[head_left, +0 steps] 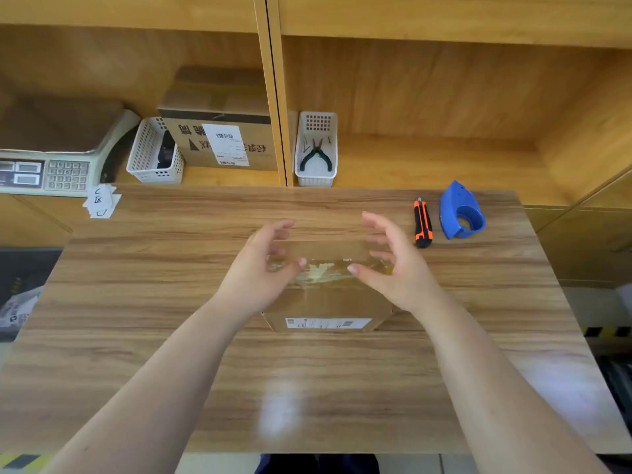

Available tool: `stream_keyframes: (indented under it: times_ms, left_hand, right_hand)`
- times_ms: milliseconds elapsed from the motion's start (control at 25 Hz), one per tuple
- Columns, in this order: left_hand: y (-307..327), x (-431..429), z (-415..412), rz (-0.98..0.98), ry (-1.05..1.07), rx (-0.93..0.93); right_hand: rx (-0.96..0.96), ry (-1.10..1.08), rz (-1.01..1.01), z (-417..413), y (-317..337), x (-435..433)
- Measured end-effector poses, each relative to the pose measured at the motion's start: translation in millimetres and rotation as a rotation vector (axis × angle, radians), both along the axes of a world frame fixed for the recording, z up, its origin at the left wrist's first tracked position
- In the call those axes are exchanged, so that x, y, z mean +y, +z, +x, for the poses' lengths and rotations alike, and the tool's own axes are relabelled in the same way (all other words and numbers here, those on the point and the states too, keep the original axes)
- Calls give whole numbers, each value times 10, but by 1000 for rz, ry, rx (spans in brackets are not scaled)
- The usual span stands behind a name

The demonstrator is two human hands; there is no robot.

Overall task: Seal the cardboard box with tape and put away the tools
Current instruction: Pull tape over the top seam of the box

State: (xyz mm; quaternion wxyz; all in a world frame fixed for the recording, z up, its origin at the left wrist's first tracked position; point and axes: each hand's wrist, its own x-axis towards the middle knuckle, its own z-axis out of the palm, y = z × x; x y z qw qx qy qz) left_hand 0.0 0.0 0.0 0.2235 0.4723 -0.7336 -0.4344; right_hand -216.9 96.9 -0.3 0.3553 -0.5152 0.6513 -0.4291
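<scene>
A small cardboard box (326, 301) with a white label on its near side sits in the middle of the wooden table (171, 302). Clear tape runs across its closed top. My left hand (265, 265) hovers over the box's left end and my right hand (386, 265) over its right end, fingers spread and curved, holding nothing. To the right of the box an orange and black utility knife (423, 223) lies on the table. Beside the knife rests a blue tape dispenser (460, 212).
On the shelf behind the table stand a white basket (316, 177) holding pliers (316, 155), a second white basket (154, 153), a labelled carton (222, 131) and a weighing scale (44, 169). Paper slips (101, 201) lie at the table's far left corner.
</scene>
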Motion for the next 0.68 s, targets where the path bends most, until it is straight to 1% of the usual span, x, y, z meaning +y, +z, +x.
stream_keyframes:
  times_ms: [120,200,280,320,400,440,520,560,600,680]
  left_hand:
    - [-176,33,-12,59,20,-29]
    - [-306,74,-26,84,46,-48]
    - [-376,96,-67,52,75,-97]
    - [-387,114,-82,1,67,-128]
    - [-414,175,-119,-97,12,-231]
    - [-439,216,-127,-135,-29,-298]
    - [-496,298,-145,-222,-133,-492]
    - [-528,343,-160,-276,-183,-601]
    - [-571,378,-174,-331,-223,-693]
    - [-618,375,-198,-400,-274,-803]
  right_hand:
    - [62,13,59,9,-103,0]
    - [173,72,103,10,-230,14]
    - [270,135,153,-6,-323,22]
    - [300,166,169,-11,-351,29]
    - [417,236,200,-7,-418,22]
    - [525,285,207,3,-465,8]
    - [745,373,197,30,-539,-35]
    - [815,395,197,39,-548,-68]
    - [857,405,197,32,-546,-112]
    - [904,420,247,-27,-510,-226]
